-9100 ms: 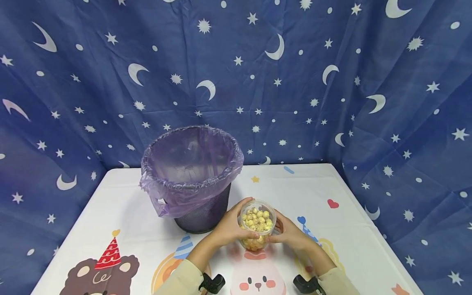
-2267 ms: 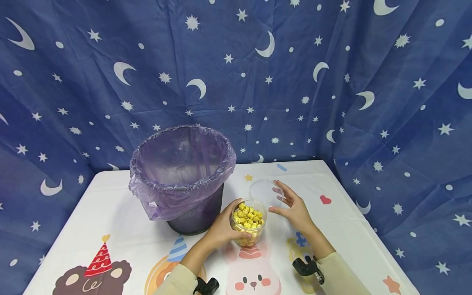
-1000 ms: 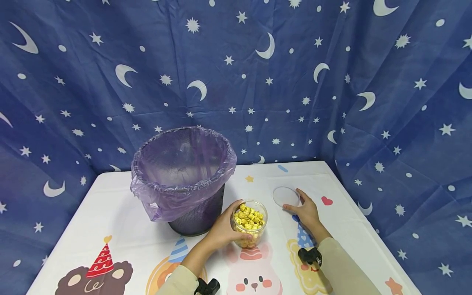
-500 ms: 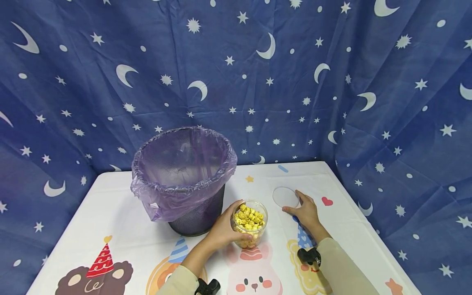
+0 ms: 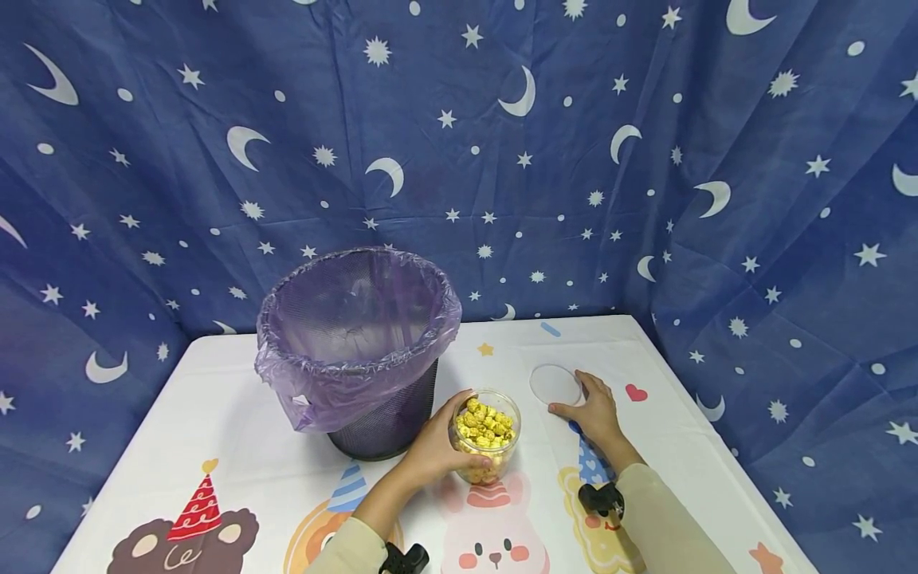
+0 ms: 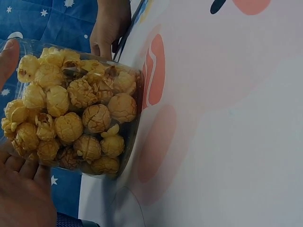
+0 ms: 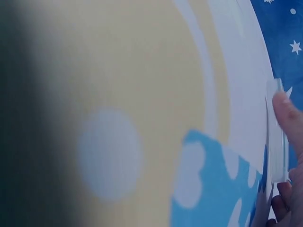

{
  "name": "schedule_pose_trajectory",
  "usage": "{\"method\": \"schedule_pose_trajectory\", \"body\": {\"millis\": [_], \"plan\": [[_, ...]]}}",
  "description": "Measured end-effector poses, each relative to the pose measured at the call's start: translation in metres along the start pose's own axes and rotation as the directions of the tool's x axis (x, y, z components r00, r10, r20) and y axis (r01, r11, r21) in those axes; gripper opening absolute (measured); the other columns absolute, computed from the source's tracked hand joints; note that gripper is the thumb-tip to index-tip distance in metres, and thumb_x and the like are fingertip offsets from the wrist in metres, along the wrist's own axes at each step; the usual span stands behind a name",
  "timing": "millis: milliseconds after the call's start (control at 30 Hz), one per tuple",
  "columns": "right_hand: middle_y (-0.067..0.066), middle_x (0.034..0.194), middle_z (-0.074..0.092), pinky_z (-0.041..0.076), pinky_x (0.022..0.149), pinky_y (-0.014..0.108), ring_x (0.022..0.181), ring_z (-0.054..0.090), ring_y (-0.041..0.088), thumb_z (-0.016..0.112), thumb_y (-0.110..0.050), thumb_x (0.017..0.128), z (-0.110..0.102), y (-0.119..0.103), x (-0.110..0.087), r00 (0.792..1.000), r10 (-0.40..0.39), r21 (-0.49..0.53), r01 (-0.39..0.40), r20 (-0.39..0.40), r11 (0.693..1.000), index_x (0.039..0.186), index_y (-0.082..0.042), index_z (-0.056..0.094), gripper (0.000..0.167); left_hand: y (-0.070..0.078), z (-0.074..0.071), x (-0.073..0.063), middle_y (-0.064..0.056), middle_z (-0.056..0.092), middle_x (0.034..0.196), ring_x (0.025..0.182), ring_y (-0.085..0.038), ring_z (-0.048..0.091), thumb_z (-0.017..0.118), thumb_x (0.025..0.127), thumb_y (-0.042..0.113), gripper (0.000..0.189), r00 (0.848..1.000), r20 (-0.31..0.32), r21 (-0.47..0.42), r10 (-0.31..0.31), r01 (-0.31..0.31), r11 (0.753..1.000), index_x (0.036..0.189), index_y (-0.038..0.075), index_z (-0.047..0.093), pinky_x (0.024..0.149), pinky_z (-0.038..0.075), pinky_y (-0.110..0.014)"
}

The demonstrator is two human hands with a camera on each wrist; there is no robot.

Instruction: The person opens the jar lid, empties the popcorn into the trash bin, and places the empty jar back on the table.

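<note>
My left hand [image 5: 439, 448] grips a clear plastic jar [image 5: 491, 461] from its left side, thumb in front and fingers behind. Yellow popcorn [image 5: 484, 422] fills the jar, which stands uncovered and upright on the table. Through the wall in the left wrist view, the popcorn [image 6: 71, 113] shows as round, caramel-toned balls. To the right and farther back, a clear round lid [image 5: 555, 384] lies flat on the tablecloth. My right hand [image 5: 594, 406] holds its right edge between thumb and fingers. In the right wrist view the thumb [image 7: 286, 113] presses on the rim of the lid [image 7: 277, 137].
A black mesh bin [image 5: 390, 418] lined with a purple plastic bag [image 5: 344, 391] stands left of the jar, close to my left hand. The white tablecloth [image 5: 237, 399] carries printed cartoon animals. A blue star-and-moon curtain [image 5: 459, 159] hangs behind the table and along both sides.
Both hands were on the jar at first. My right hand then lifted the lid off and brought it right, down onto the table. Over the last second almost nothing has moved.
</note>
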State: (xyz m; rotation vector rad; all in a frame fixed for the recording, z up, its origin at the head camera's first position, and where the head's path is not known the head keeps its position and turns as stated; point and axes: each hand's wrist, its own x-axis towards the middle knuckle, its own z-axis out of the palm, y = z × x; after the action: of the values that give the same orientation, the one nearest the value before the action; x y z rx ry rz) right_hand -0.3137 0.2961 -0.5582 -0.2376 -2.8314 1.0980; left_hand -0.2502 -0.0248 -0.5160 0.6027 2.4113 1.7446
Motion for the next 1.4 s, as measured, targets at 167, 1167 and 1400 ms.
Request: {"method": "schedule_pose_trajectory", "body": {"millis": [167, 1167, 1400], "plan": [[0.021, 0.158, 0.025, 0.022, 0.117, 0.058, 0.146, 0.02, 0.041, 0.086, -0.044, 0.073, -0.004, -0.001, -0.003, 1.0, 0.008, 0.095, -0.007, -0.003, 0.995, 0.154, -0.006, 0.029, 0.106, 0.0, 0.0, -0.001, -0.012, 0.047, 0.148, 0.134, -0.034, 0.045, 0.095, 0.06, 0.03, 0.11, 1.0, -0.001, 0.001, 0.005, -0.005, 1.0, 0.151, 0.015, 0.035, 0.114, 0.03, -0.057], [0.009, 0.156, 0.036, 0.024, 0.112, 0.066, 0.14, 0.036, 0.04, 0.089, -0.015, 0.069, 0.011, -0.102, -0.085, 0.835, -0.484, 0.56, 0.277, 0.263, 0.781, 0.153, -0.018, 0.035, 0.1, 0.0, -0.004, -0.002, -0.015, 0.042, 0.151, 0.136, -0.034, 0.043, 0.093, 0.063, 0.031, 0.114, 0.999, 0.038, 0.011, 0.009, -0.009, 1.0, 0.154, 0.011, 0.027, 0.114, 0.03, -0.056], [0.009, 0.155, 0.039, 0.025, 0.11, 0.068, 0.138, 0.037, 0.043, 0.09, -0.015, 0.069, 0.011, -0.102, -0.085, 0.837, -0.478, 0.543, 0.28, 0.267, 0.792, 0.152, -0.019, 0.036, 0.099, -0.001, -0.003, -0.001, -0.014, 0.043, 0.15, 0.135, -0.034, 0.044, 0.093, 0.064, 0.03, 0.113, 0.999, 0.042, 0.007, 0.018, -0.018, 1.0, 0.154, 0.011, 0.028, 0.113, 0.031, -0.056]]}}
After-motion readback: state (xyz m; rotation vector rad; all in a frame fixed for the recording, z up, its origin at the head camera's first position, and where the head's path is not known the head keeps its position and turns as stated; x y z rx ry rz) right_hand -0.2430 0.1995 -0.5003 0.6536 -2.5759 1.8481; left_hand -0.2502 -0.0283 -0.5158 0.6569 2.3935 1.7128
